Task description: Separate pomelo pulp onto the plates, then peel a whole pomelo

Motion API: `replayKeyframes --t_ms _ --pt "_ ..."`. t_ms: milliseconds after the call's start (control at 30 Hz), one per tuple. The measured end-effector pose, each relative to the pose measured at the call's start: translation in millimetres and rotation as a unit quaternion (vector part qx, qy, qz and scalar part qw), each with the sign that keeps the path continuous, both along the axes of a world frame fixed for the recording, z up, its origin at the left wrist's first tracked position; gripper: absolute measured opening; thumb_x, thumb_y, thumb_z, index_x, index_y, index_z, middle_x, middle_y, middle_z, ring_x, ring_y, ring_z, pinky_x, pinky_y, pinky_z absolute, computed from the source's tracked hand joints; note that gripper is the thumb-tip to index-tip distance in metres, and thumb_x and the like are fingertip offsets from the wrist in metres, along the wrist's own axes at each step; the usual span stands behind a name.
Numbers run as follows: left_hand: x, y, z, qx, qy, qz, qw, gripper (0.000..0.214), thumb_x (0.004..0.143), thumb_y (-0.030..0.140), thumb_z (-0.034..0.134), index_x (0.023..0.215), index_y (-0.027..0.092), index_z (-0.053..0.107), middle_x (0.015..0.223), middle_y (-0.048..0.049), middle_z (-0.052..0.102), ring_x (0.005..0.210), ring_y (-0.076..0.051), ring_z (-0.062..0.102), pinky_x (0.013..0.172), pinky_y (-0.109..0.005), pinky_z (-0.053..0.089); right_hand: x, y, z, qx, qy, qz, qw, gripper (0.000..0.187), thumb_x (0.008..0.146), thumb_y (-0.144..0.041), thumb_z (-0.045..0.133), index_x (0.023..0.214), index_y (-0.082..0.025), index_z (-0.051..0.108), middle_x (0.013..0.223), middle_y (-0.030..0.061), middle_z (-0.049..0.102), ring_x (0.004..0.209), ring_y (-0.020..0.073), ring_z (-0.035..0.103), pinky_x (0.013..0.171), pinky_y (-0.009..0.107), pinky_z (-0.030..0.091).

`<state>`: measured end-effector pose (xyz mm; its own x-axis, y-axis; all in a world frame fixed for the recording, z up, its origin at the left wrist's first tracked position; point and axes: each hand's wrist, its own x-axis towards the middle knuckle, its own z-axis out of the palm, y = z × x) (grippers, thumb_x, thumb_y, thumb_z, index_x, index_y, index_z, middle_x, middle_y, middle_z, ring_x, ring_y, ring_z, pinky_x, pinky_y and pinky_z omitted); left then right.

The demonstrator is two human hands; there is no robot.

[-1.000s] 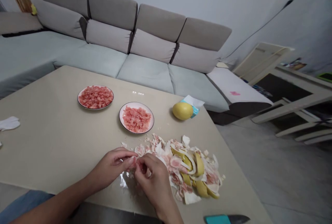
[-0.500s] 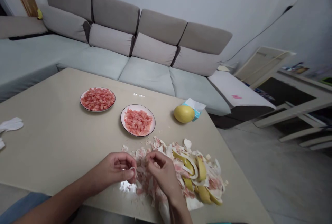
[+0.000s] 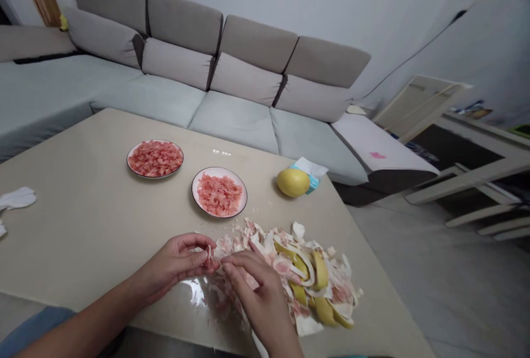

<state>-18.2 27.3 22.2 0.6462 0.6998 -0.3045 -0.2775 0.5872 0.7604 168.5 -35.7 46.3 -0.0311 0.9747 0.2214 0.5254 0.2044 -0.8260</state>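
Observation:
My left hand [image 3: 174,264] pinches a small piece of pink pomelo flesh [image 3: 212,261] between thumb and fingers, with some pale membrane on it. My right hand [image 3: 263,294] has its thumb and forefinger close together at the right side of that piece; what is between them, if anything, is too small to make out. Under and beside the right hand spreads a heap of pomelo peel [image 3: 321,269] and torn membrane, yellow, white and pinkish. Beyond my hands stands a dark-rimmed white plate [image 3: 199,209] with loose pink pulp [image 3: 219,195] on it.
A fuller plate of pink pulp [image 3: 155,159] stands farther back on the left. A whole yellow pomelo [image 3: 293,182] sits by a blue tissue pack [image 3: 312,181] near the table's right edge. Crumpled white tissue [image 3: 17,199] lies far left. A grey sofa [image 3: 236,115] stands behind the table.
My left hand has turned and opened out slightly, showing the pink piece. My right hand has come left and flattened, its fingertips now at the piece.

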Motion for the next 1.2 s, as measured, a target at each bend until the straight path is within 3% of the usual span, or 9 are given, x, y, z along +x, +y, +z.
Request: replayKeyframes --t_ms 100,367,533,700,933,1067,1200 --pt "1.3 -0.6 -0.7 0.019 0.008 -0.002 1.000 0.028 0.079 0.032 0.073 0.101 0.017 0.066 0.094 -0.0062 0.070 0.088 -0.016 0.065 0.087 -0.030 0.048 -9.4 -0.1 -2.1 0.035 0.003 -0.017 0.999 0.011 0.084 -0.026 0.066 0.095 -0.028 0.069 0.091 0.0009 0.071 0.087 0.0189 0.064 0.101 0.040 0.036" --pt "5.0 -5.0 -4.4 0.080 0.042 -0.025 0.996 0.035 0.073 0.034 0.076 0.103 0.017 0.066 0.091 -0.0055 0.070 0.088 -0.019 0.064 0.083 -0.030 0.047 -21.3 1.0 -13.1 0.088 -0.032 -0.021 0.995 0.014 0.088 -0.015 0.055 0.084 -0.023 0.064 0.080 0.0018 0.067 0.078 0.0182 0.062 0.096 0.041 0.038" --pt "7.1 -5.6 -3.0 0.061 0.054 -0.006 0.997 0.033 0.071 0.032 0.078 0.098 0.016 0.068 0.091 -0.0051 0.070 0.085 -0.018 0.065 0.082 -0.031 0.049 -23.1 3.0 -17.3 0.101 -0.041 -0.044 0.993 0.012 0.090 -0.015 0.051 0.083 -0.022 0.058 0.081 0.0039 0.063 0.080 0.0194 0.058 0.078 0.033 0.043" --pt "7.6 -8.1 3.4 0.031 0.042 0.003 0.999 0.032 0.071 0.031 0.078 0.097 0.016 0.070 0.092 -0.0049 0.071 0.088 -0.018 0.065 0.084 -0.031 0.050 -21.7 2.6 -12.0 0.052 0.030 -0.084 0.995 0.014 0.092 -0.025 0.051 0.080 -0.021 0.057 0.079 0.0022 0.061 0.078 0.0176 0.057 0.073 0.028 0.042" --pt "6.7 -9.3 8.9 0.019 0.020 0.011 1.000 0.029 0.071 0.032 0.078 0.095 0.016 0.072 0.083 -0.0038 0.070 0.079 -0.015 0.064 0.082 -0.030 0.050 -18.2 5.2 -11.0 -0.091 0.195 -0.044 0.976 0.026 0.090 -0.042 0.055 0.076 -0.019 0.057 0.071 -0.0006 0.056 0.068 0.0151 0.054 0.064 0.024 0.043" --pt "8.6 -9.9 8.5 0.008 -0.002 0.014 1.000 0.034 0.071 0.034 0.078 0.100 0.019 0.069 0.094 -0.0042 0.068 0.088 -0.018 0.064 0.089 -0.036 0.050 -21.2 7.0 -10.4 -0.081 0.194 -0.036 0.977 0.026 0.093 -0.041 0.049 0.080 -0.019 0.058 0.079 0.0019 0.060 0.077 0.0166 0.056 0.070 0.025 0.045" --pt "10.6 -9.4 1.8 0.034 0.026 0.042 0.998 0.032 0.071 0.037 0.078 0.094 0.017 0.067 0.091 -0.0043 0.070 0.088 -0.018 0.065 0.085 -0.034 0.050 -24.9 5.6 -11.6 -0.065 0.132 -0.034 0.989 0.029 0.095 -0.041 0.044 0.080 -0.020 0.057 0.078 0.0013 0.059 0.075 0.0155 0.056 0.067 0.024 0.044"
